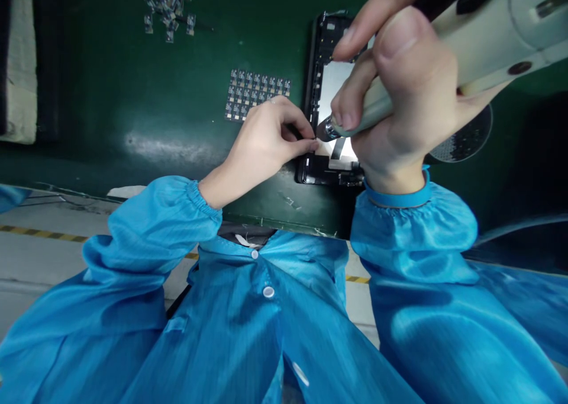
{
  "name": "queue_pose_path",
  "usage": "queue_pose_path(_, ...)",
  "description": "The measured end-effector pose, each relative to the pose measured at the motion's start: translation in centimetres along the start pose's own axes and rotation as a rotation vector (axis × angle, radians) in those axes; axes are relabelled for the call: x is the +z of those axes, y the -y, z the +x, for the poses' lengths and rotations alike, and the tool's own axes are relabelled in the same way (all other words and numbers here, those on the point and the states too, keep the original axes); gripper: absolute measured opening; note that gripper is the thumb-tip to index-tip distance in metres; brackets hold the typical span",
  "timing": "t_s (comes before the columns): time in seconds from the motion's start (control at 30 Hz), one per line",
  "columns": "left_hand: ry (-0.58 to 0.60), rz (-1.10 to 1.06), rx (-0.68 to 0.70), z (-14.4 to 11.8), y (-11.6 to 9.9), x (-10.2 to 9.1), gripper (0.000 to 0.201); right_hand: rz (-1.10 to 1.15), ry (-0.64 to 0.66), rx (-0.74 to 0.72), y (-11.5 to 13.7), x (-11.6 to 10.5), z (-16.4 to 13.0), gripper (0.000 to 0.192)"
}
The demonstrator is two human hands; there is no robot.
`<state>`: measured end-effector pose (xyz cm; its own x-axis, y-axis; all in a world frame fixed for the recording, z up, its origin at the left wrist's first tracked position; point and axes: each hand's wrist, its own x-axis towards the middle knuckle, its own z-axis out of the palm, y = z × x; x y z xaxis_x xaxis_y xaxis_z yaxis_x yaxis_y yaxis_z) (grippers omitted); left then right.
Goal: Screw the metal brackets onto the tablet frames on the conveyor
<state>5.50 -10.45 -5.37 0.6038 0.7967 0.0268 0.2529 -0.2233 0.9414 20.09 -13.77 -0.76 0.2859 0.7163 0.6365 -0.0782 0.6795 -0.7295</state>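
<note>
My right hand (pixel 408 90) is wrapped round a pale electric screwdriver (pixel 483 43), which slants down to the left. Its metal tip meets the left side of a black device housing (pixel 312 90) with a bright silver panel (pixel 337 87) inside. Thumb and fingertips of my left hand (pixel 261 135) pinch together at that same edge, right beside the tip. Whatever lies between them is too small to make out. The right part of the housing is hidden behind my right hand.
Small circuit boards (pixel 257 84) lie in neat rows left of the housing, partly under my left hand. Farther back is a loose pile of similar boards (pixel 168 5). A round dish of small parts (pixel 465 135) sits right of my right wrist. Clear scraps (pixel 290 202) lie near the green table's (pixel 146 96) front edge.
</note>
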Motion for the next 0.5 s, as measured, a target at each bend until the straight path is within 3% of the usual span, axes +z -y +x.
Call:
queue_pose_path(0.37, -0.008, -0.010, 0.013, 0.00, 0.58, -0.02, 0.020, -0.121, -0.001, 0.077, 0.76, -0.05, -0.22, 0.025)
queue_pose_path(0.5, -0.015, -0.018, 0.013, 0.01, 0.78, 0.05, 0.021, -0.245, -0.025, 0.335, 0.86, -0.04, 0.08, 0.063)
